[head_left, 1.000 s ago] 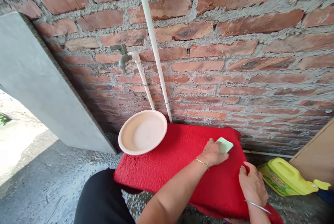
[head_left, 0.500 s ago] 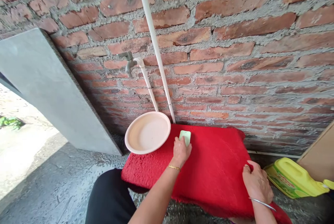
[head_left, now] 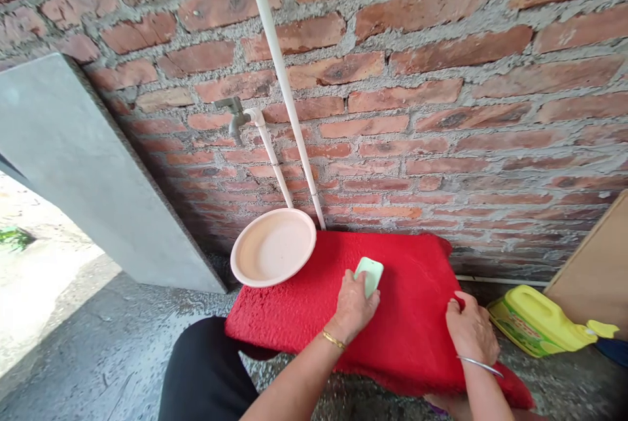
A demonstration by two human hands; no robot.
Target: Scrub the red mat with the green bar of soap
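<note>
A red fluffy cloth point(head_left: 392, 316) lies spread over a low flat support in front of me, its front edge hanging down. My left hand point(head_left: 357, 306) is closed round a pale green scrub brush point(head_left: 370, 274), pressed flat on the cloth near its middle. Only the smooth back of the brush shows, with a small hole at its far end; its underside is hidden. At the cloth's right edge, my right hand point(head_left: 471, 329) grips the fabric with bent fingers, the fingertips partly out of sight.
A pale pink basin point(head_left: 275, 248) stands at the cloth's far left corner, below a tap point(head_left: 235, 117) on a white pipe point(head_left: 282, 74). A grey slab point(head_left: 112, 179) leans against the brick wall point(head_left: 392, 107). On the right lies a yellow jug point(head_left: 540, 323). The floor point(head_left: 161, 323) is wet.
My left hand has slid the scrub brush rightward and slightly nearer across the cloth. My right hand keeps its place at the cloth's edge; the whole view has shifted slightly.
</note>
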